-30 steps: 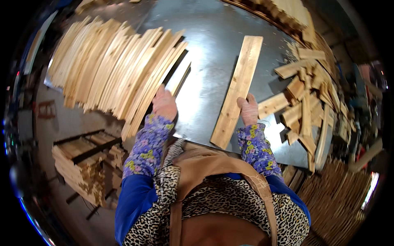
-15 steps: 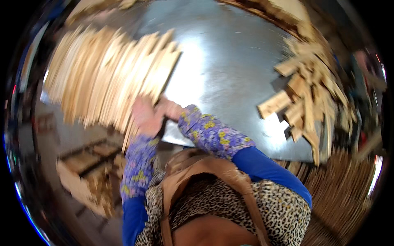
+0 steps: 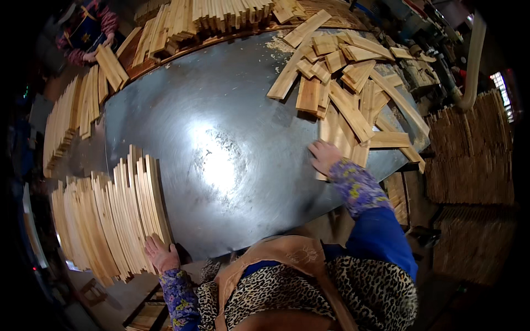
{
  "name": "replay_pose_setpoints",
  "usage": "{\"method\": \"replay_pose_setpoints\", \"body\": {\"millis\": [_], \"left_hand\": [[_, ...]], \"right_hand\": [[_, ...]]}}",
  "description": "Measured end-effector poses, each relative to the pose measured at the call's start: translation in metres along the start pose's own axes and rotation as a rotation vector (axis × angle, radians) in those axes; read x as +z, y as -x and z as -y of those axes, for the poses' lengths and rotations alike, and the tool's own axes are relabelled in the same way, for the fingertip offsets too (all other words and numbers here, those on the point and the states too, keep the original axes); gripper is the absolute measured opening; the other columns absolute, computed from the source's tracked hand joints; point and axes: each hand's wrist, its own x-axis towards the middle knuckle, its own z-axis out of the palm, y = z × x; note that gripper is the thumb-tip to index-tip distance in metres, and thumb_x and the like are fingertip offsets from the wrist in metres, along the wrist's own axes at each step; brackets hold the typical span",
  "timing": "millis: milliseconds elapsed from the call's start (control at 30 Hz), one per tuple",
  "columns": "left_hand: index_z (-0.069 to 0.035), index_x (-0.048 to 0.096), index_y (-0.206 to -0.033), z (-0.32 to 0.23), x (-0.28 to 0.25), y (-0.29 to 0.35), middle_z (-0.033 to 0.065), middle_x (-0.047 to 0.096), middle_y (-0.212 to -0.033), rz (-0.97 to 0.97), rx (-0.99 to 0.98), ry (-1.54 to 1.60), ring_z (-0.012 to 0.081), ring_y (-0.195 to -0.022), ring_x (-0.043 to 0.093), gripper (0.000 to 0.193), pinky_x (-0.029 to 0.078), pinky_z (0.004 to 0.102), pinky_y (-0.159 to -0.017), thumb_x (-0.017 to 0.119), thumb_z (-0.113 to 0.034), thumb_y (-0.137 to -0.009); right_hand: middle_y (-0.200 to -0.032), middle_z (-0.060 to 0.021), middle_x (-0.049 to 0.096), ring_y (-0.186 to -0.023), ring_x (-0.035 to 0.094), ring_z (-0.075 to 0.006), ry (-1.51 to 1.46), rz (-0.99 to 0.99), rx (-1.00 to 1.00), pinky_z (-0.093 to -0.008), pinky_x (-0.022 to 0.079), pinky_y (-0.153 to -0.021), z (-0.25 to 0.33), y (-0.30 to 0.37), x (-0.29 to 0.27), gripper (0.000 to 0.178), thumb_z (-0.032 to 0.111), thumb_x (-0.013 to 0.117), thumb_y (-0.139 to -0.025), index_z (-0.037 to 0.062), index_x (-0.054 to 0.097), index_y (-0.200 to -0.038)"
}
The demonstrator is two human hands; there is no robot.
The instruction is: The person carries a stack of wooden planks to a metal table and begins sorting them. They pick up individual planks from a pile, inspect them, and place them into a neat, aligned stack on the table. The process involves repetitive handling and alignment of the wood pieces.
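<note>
A row of narrow wooden slats, standing packed side by side, lies at the table's left end. My left hand rests against the near end of the row's rightmost slats, fingers stretched out and apart. On the right, a loose heap of short wooden boards lies crisscrossed on the table. My right hand is at the heap's near left side, its fingers extended over the left edge of a pale board. It looks open, laid on the board rather than wrapped round it.
The metal tabletop spreads between row and heap. More slats stand along the far edge. Another person handles boards at the far left. Stacks of thin brown wood stand right of the table; a pale pipe rises behind.
My right hand has left the slat row and moved right to the heap. My left hand stays at the row's near end. The view has swung right, bringing the heap closer to the middle.
</note>
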Motion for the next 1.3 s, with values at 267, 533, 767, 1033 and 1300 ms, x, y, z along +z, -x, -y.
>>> {"method": "replay_pose_setpoints", "body": {"millis": [267, 533, 767, 1033, 1300], "left_hand": [[0.004, 0.043, -0.161, -0.180, -0.045, -0.115, 0.0300, 0.047, -0.161, -0.107, 0.138, 0.583, 0.0455, -0.150, 0.045, 0.080, 0.039, 0.0490, -0.125, 0.077, -0.027, -0.096], [-0.002, 0.046, -0.162, -0.606, -0.128, -0.335, 0.0259, 0.050, -0.163, 0.293, 0.380, 1.152, 0.0393, -0.149, 0.051, 0.086, 0.041, 0.0449, -0.122, 0.073, -0.051, -0.097], [0.011, 0.064, -0.139, -0.792, -0.174, -0.388, 0.0275, 0.072, -0.131, 0.540, 0.740, 1.070, 0.0376, -0.118, 0.072, 0.077, 0.055, 0.0467, -0.105, 0.073, -0.053, -0.096], [0.008, 0.073, -0.108, -0.698, -0.132, -0.314, 0.0144, 0.073, -0.087, 0.712, 0.187, 1.418, 0.0252, -0.070, 0.072, 0.055, 0.057, 0.0403, -0.058, 0.073, -0.045, -0.095], [0.002, 0.064, -0.136, -0.395, -0.006, -0.072, 0.0136, 0.074, -0.113, 1.198, -0.575, 1.822, 0.0245, -0.090, 0.069, 0.059, 0.055, 0.0362, -0.080, 0.067, -0.047, -0.104]], "right_hand": [[-0.151, -0.0246, 0.061, -0.146, 0.053, -0.0388, -0.784, -0.102, 0.734, -0.0449, 0.046, -0.118, -0.079, 0.031, -0.053, 0.074, 0.041, 0.065, -0.106, 0.0020, 0.041, -0.164], [-0.154, -0.0275, 0.057, -0.144, 0.056, -0.0345, -1.478, -0.381, 1.034, -0.0419, 0.047, -0.115, -0.228, -0.190, -0.075, 0.088, 0.051, 0.070, -0.101, -0.0020, 0.038, -0.164], [-0.163, -0.0317, 0.046, -0.146, 0.052, -0.0414, -1.325, -0.813, 1.327, -0.0469, 0.041, -0.121, -0.195, -0.257, -0.066, 0.102, 0.048, 0.079, -0.092, -0.0051, 0.032, -0.165], [-0.152, -0.0275, 0.060, -0.137, 0.062, -0.0348, -1.243, -0.692, 1.015, -0.0426, 0.049, -0.115, -0.112, -0.214, -0.070, 0.088, 0.028, 0.080, -0.091, -0.0041, 0.038, -0.162], [-0.145, -0.0268, 0.063, -0.127, 0.067, -0.0279, -1.209, -0.088, 0.582, -0.0382, 0.052, -0.108, 0.028, -0.040, -0.027, 0.075, 0.021, 0.075, -0.096, -0.0057, 0.042, -0.159]]}}
